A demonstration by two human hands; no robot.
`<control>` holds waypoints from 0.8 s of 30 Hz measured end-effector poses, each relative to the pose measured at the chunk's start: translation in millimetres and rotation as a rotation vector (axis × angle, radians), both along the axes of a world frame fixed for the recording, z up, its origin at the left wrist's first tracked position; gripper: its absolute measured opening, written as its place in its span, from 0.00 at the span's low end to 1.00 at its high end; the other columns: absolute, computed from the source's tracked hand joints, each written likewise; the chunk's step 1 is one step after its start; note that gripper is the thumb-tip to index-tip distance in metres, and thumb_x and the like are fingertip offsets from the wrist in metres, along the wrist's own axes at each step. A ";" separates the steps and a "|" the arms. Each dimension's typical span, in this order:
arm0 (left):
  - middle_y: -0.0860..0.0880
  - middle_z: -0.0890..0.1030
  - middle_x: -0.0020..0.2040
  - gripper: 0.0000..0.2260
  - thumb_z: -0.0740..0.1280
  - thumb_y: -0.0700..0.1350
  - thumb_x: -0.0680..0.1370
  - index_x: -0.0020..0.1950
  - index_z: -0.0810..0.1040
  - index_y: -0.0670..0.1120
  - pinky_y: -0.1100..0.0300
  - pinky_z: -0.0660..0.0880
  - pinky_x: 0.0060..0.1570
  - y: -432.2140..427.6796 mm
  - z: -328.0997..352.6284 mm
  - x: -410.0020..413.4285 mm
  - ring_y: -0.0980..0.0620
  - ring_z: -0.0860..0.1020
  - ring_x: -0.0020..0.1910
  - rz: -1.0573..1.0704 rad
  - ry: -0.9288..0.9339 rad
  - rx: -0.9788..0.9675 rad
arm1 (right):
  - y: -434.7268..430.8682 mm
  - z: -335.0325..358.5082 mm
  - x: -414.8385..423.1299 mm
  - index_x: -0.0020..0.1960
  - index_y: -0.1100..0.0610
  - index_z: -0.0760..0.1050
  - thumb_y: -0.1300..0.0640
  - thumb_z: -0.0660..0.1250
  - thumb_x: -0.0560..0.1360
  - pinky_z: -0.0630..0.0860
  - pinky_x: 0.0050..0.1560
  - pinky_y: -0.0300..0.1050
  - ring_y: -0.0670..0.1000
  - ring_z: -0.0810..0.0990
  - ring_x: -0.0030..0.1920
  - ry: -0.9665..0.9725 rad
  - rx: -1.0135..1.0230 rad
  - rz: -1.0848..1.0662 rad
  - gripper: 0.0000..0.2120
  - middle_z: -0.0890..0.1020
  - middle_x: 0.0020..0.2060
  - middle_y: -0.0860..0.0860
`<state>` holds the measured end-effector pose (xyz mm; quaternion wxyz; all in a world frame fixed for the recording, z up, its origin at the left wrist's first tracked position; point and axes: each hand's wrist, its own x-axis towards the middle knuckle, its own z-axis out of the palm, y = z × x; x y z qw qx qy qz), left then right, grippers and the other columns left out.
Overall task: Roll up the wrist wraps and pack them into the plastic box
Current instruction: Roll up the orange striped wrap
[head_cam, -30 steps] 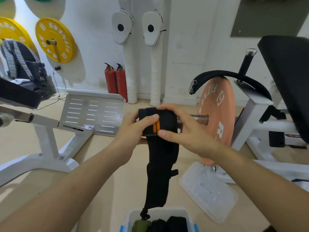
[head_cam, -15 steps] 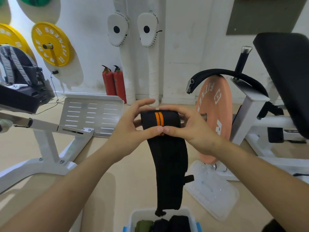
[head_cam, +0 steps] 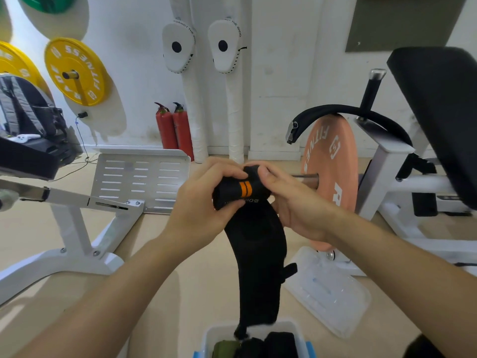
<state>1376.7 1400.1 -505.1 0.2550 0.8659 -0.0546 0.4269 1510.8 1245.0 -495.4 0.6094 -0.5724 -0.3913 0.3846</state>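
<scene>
Though still in hands (head_cam: 198, 205) (head_cam: 296, 208), wrist wrap (head_cam: 258, 244) now aslant.

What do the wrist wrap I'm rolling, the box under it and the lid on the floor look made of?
Wrist wrap: black woven fabric, probably elastic, matte, with orange stripes. Its loose end hangs limp and it curls tightly at the roll.
Box: whitish plastic with a smooth rim, seemingly translucent.
Lid: clear, glossy plastic, with the floor showing through it.

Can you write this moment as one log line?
wrist wrap: partly rolled | left hand: grips roll | right hand: grips roll | loose end: hangs down to plastic box
</scene>
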 end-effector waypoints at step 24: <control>0.46 0.81 0.58 0.08 0.70 0.47 0.81 0.59 0.81 0.52 0.57 0.82 0.45 -16.9 -0.3 4.6 0.47 0.83 0.56 -0.142 0.308 -1.023 | -0.8 -12.9 5.7 0.58 0.53 0.76 0.69 0.73 0.73 0.81 0.59 0.60 0.61 0.82 0.55 -0.217 0.142 -0.054 0.18 0.74 0.61 0.64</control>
